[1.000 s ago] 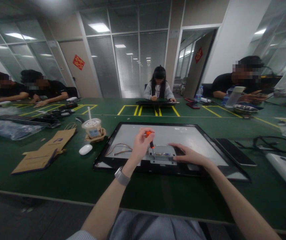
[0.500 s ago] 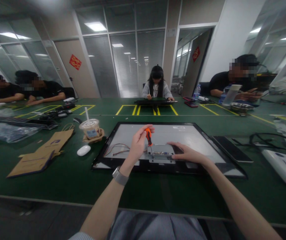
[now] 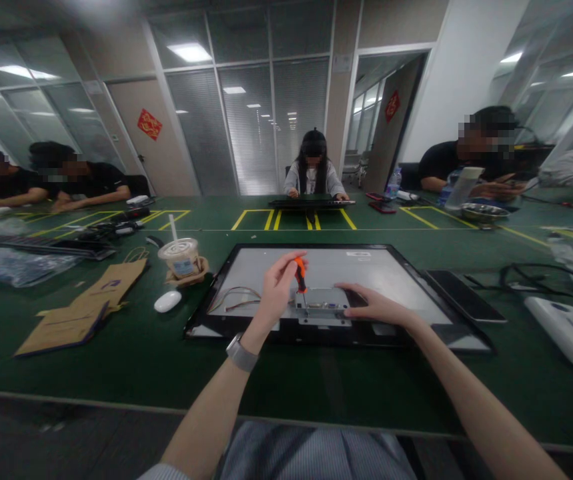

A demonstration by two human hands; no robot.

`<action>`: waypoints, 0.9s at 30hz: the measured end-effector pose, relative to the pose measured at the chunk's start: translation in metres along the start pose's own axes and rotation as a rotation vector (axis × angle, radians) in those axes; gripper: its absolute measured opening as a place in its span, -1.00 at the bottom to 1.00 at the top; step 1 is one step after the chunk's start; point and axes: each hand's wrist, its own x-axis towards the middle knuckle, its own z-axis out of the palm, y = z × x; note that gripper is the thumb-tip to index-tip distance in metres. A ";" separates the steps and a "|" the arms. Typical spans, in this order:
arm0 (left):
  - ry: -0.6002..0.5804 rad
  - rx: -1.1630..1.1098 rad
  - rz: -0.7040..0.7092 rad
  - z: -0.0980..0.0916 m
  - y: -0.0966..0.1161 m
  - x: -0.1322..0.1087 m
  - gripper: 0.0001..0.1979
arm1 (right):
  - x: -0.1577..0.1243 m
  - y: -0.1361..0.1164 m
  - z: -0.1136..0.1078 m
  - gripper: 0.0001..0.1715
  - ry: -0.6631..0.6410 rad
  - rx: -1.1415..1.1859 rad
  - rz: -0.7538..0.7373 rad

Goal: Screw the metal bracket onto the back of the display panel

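A flat display panel (image 3: 331, 267) with a black frame lies on the table in front of me, its grey-white back facing up. Near its front edge sits a silver metal bracket (image 3: 323, 320) with a row of connectors. My left hand (image 3: 277, 287) is closed around the orange-and-black handle of a screwdriver (image 3: 301, 275). The shaft points down, its tip at the bracket's left end. With thumb and fingers spread around the bracket's right end, my right hand (image 3: 379, 307) steadies it. Thin cables (image 3: 239, 297) lie on the panel left of my left hand.
Left of the panel are a drink cup (image 3: 181, 257) with a straw, a white mouse (image 3: 167, 301) and a brown paper bag (image 3: 86, 300). To the right lie a black slab (image 3: 466, 297), a white device (image 3: 566, 337) and black cables. Several people sit around the green table (image 3: 131, 373).
The screwdriver's handle has tilted or shifted very slightly to the right. My right hand and the bracket look the same.
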 end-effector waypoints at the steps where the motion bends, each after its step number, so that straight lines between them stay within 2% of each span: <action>1: -0.001 0.015 0.003 0.000 0.000 0.000 -0.78 | 0.000 0.000 0.000 -0.05 0.000 0.005 0.002; 5: 0.052 0.083 0.062 0.000 0.000 -0.001 -0.88 | 0.000 -0.001 0.000 -0.04 0.000 0.015 0.011; 9: 0.096 0.062 0.078 0.000 -0.002 0.001 -0.86 | -0.001 -0.004 -0.001 -0.03 -0.008 0.007 0.023; 13: 0.016 -0.091 0.033 -0.001 -0.004 0.001 -0.72 | -0.001 -0.005 -0.002 -0.04 -0.014 0.003 0.032; 15: -0.008 -0.089 0.001 -0.001 -0.004 0.001 -0.72 | -0.001 -0.005 -0.002 -0.05 -0.010 0.005 0.024; 21: 0.066 0.081 0.090 -0.002 -0.001 0.000 -0.87 | -0.001 -0.004 -0.001 -0.05 -0.009 -0.002 0.042; 27: 0.021 -0.005 0.050 -0.001 -0.004 0.001 -0.72 | 0.000 -0.002 -0.001 -0.04 -0.007 -0.008 0.002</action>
